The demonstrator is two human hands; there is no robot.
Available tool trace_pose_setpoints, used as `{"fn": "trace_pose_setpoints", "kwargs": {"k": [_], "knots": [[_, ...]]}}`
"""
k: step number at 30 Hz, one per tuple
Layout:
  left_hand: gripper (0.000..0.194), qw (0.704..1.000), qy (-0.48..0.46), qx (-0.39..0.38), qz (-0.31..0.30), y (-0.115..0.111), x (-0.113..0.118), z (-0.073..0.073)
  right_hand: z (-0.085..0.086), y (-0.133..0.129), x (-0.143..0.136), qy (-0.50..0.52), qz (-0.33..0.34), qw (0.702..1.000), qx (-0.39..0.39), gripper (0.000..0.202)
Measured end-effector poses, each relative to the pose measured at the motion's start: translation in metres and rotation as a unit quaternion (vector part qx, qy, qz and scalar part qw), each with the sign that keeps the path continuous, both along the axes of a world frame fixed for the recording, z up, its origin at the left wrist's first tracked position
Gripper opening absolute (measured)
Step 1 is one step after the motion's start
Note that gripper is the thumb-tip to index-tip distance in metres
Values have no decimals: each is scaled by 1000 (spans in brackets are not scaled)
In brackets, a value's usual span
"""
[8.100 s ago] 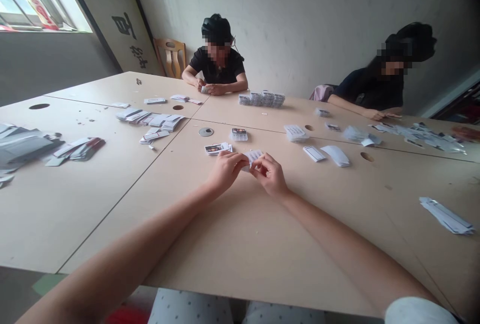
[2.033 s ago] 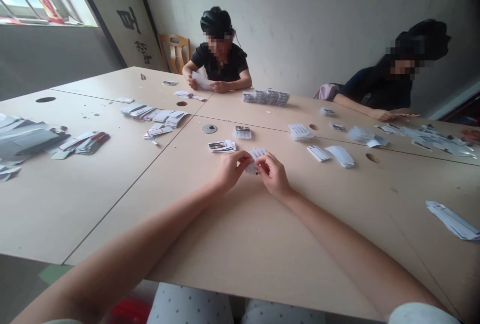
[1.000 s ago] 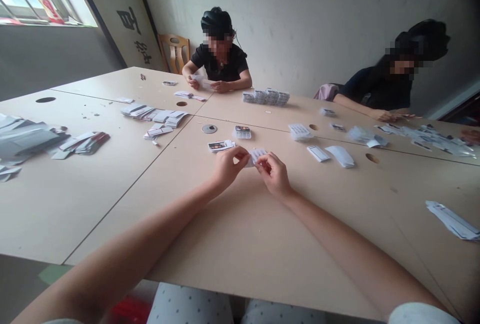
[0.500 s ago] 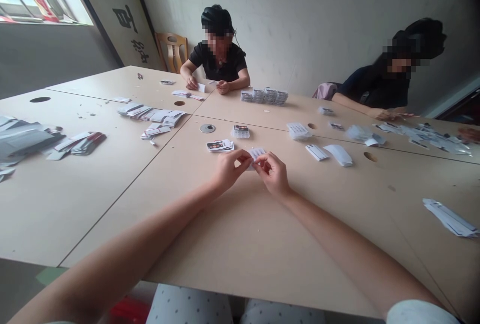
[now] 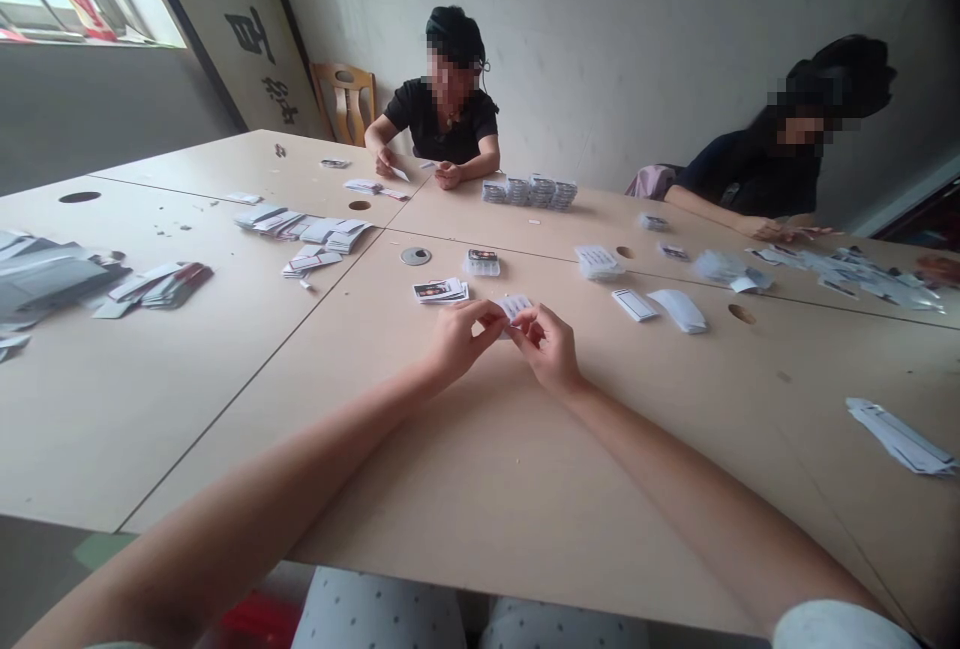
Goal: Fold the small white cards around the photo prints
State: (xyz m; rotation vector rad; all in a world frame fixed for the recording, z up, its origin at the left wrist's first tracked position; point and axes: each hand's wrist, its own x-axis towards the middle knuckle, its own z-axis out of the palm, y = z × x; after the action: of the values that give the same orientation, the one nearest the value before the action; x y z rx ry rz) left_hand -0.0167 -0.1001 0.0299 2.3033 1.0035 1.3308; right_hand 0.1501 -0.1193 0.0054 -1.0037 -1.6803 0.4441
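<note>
Your left hand point(image 5: 466, 339) and right hand point(image 5: 547, 344) pinch the pale tray point(image 5: 515, 306), right of those printed cards point(image 5: 441, 291) on the tabletop point(image 5: 450, 509): fine fingertip work, it seems, and the next move wants steadiness.

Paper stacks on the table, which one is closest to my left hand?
The small fanned stack with a dark picture on top, just beyond your left hand. The others, such as the plain white stack off to the right, lie farther away.

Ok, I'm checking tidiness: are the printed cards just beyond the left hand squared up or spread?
Slightly spread: the cards overlap unevenly, edges jutting out.
</note>
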Motion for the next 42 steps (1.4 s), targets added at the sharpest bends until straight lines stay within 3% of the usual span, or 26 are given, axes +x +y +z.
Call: {"fn": "trace_pose_setpoints", "kwargs": {"k": [25,42], "knots": [[13,998,-18,-62,-11,1,0,-1,3,-1,0,-40,4,998,48,10],[13,996,-25,-89,-12,3,0,-1,4,-3,1,-32,11,999,31,11]]}}
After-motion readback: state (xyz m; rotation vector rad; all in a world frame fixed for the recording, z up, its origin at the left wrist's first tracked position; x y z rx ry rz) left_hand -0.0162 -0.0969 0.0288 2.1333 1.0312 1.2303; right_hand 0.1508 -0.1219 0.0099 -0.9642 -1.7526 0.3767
